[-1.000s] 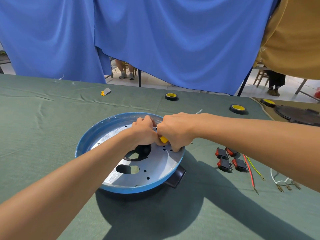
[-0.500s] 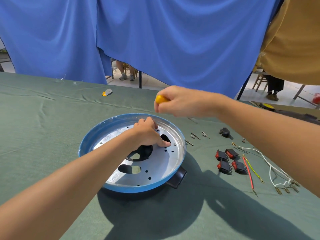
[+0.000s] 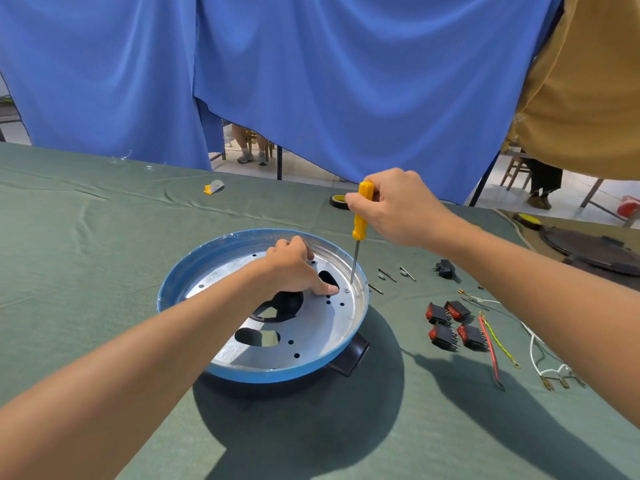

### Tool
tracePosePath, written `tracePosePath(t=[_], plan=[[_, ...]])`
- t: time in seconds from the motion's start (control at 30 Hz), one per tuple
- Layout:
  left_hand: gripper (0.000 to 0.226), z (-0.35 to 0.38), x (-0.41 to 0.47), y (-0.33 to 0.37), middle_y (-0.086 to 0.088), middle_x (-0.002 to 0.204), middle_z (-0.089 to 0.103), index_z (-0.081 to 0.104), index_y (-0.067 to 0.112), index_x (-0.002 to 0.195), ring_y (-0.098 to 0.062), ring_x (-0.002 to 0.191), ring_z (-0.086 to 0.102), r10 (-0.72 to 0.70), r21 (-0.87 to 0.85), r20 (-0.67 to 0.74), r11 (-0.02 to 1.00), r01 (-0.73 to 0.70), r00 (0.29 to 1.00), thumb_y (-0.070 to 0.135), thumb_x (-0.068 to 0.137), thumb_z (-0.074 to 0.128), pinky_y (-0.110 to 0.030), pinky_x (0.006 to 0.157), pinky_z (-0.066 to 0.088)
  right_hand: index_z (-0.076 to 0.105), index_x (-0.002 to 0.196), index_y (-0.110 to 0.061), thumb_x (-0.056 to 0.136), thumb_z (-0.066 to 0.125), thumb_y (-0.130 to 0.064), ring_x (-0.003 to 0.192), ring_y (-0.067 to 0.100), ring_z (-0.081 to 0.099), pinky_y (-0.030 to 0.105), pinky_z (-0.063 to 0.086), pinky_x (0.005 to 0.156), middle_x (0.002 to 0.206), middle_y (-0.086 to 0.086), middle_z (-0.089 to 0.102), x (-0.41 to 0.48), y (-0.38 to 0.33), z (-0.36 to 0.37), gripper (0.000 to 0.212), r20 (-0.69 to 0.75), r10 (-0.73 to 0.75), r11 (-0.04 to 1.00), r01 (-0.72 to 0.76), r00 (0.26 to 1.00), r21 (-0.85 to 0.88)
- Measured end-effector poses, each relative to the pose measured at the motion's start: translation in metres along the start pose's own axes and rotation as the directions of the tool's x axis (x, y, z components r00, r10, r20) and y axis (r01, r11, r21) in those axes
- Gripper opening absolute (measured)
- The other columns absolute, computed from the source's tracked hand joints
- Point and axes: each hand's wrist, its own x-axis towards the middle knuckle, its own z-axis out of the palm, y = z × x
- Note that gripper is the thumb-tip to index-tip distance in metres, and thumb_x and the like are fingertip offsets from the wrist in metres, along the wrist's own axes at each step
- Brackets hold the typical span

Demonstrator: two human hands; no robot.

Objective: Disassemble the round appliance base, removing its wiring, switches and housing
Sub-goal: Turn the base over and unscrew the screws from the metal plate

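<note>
The round appliance base (image 3: 311, 341) is set on the green-clothed desk (image 3: 104, 289), a little left of the middle of the view. Its blue rim is turned up and its silver inner plate, pierced with holes and larger cut-outs, is laid bare; a black handle (image 3: 349, 360) juts from its near right edge. The left hand (image 3: 291, 268) is laid on the plate with the knuckles up and the fingers curled under, the thumb stretched out and pressed on the metal just beside a screw (image 3: 347, 290) near the right rim — whether anything is grasped beneath the fingers cannot be told. The right hand (image 3: 398, 209) is clenched round the yellow handle of a screwdriver (image 3: 361, 216), which is held nearly upright, its thin shaft brought down close to that screw; contact cannot be made out. On the cloth to the right of the base four red-and-black switches (image 3: 453, 323) are gathered, and beside them a red wire (image 3: 490, 351), a yellow-green wire (image 3: 500, 341) and white wires (image 3: 536, 355) with metal terminals are spread out. Farther back, near the rim, loose screws (image 3: 388, 274) and a small black part (image 3: 445, 270) are seen. A roll of tape (image 3: 336, 201) is partly hidden behind the right hand, and blue curtains (image 3: 346, 81) are hung behind the desk.
</note>
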Motion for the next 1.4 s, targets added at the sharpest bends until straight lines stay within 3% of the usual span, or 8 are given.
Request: tracePosePath(t=[0.43, 0.5, 0.6, 0.67, 0.9, 1.1, 1.27, 1.4], plan=[[0.079, 0.0, -0.002, -0.001, -0.006, 0.135, 0.037, 0.041, 0.019, 0.135, -0.025, 0.126, 0.038, 0.008, -0.018, 0.0, 1.0, -0.008, 1.0, 0.047, 0.073, 0.081, -0.04, 0.106, 0.039, 0.052, 0.067, 0.009, 0.091, 0.055, -0.018, 0.057, 0.019, 0.033, 0.031, 0.031, 0.054, 0.058, 0.014, 0.042, -0.003, 0.011, 0.011, 0.036, 0.051, 0.059, 0.998, -0.061, 0.997, 0.034], [0.079, 0.0, -0.002, 0.0, -0.006, 0.135, 0.038, 0.041, 0.019, 0.135, -0.025, 0.126, 0.039, 0.007, -0.02, 0.002, 1.0, -0.007, 1.0, 0.047, 0.073, 0.081, -0.041, 0.106, 0.04, 0.056, 0.076, 0.012, 0.09, 0.058, -0.02, 0.051, 0.016, 0.04, 0.026, 0.036, 0.051, 0.059, 0.016, 0.05, -0.002, 0.01, 0.005, 0.035, 0.119, 0.06, 0.997, -0.065, 0.991, 0.041], [0.078, 0.0, -0.001, 0.0, -0.006, 0.135, 0.038, 0.042, 0.02, 0.134, -0.025, 0.125, 0.039, 0.005, -0.015, 0.001, 1.0, -0.005, 1.0, 0.048, 0.073, 0.081, -0.04, 0.105, 0.04, 0.063, 0.08, -0.005, 0.087, 0.06, -0.023, 0.042, 0.002, 0.051, 0.013, 0.039, 0.044, 0.061, 0.004, 0.064, 0.002, 0.003, -0.009, 0.02, 0.299, 0.055, 0.998, -0.043, 0.953, -0.046], [0.077, 0.0, -0.001, -0.001, -0.006, 0.134, 0.038, 0.042, 0.02, 0.133, -0.025, 0.125, 0.039, 0.006, -0.006, 0.001, 1.0, -0.006, 1.0, 0.048, 0.073, 0.08, -0.04, 0.105, 0.04, 0.063, 0.082, -0.014, 0.087, 0.059, -0.028, 0.045, 0.002, 0.055, 0.015, 0.041, 0.045, 0.063, -0.002, 0.065, 0.006, -0.004, -0.015, 0.016, 0.394, 0.072, 0.991, -0.019, 0.916, -0.136], [0.077, 0.0, -0.001, -0.002, -0.006, 0.134, 0.037, 0.042, 0.019, 0.134, -0.025, 0.126, 0.039, 0.018, 0.006, 0.008, 1.0, -0.019, 1.0, 0.049, 0.073, 0.079, -0.042, 0.106, 0.039, 0.064, 0.061, -0.01, 0.093, 0.049, -0.051, 0.032, 0.01, 0.044, 0.02, 0.039, 0.043, 0.041, -0.004, 0.057, 0.024, -0.028, -0.013, 0.055, 0.473, 0.211, 0.926, -0.021, 0.855, -0.376], [0.078, -0.002, -0.001, -0.004, -0.005, 0.134, 0.037, 0.042, 0.021, 0.132, -0.024, 0.125, 0.038, 0.017, 0.0, 0.026, 1.0, -0.017, 1.0, 0.052, 0.072, 0.08, -0.042, 0.106, 0.039, 0.061, 0.059, -0.01, 0.089, 0.065, -0.027, 0.04, 0.013, 0.045, 0.017, 0.037, 0.043, 0.039, -0.007, 0.053, 0.029, -0.04, -0.023, 0.035, 0.594, 0.242, 0.885, 0.077, 0.767, -0.459], [0.079, -0.004, -0.001, -0.004, -0.005, 0.133, 0.037, 0.044, 0.021, 0.128, -0.026, 0.125, 0.039, -0.001, -0.031, 0.042, 1.0, 0.002, 0.999, 0.054, 0.067, 0.082, -0.044, 0.106, 0.039, 0.073, 0.088, -0.011, 0.087, 0.067, -0.008, 0.051, 0.01, 0.052, 0.018, 0.043, 0.045, 0.06, -0.002, 0.06, 0.027, -0.043, -0.026, 0.007, 0.654, 0.192, 0.872, 0.179, 0.731, -0.456], [0.083, -0.004, -0.001, -0.003, -0.005, 0.133, 0.037, 0.043, 0.02, 0.128, -0.026, 0.124, 0.039, -0.014, -0.028, 0.044, 1.0, 0.015, 0.999, 0.055, 0.064, 0.083, -0.045, 0.105, 0.04, 0.07, 0.084, -0.011, 0.091, 0.065, -0.024, 0.049, 0.015, 0.047, 0.022, 0.041, 0.048, 0.063, 0.001, 0.06, 0.029, -0.04, -0.022, 0.016, 0.689, 0.256, 0.873, 0.144, 0.678, -0.466]])
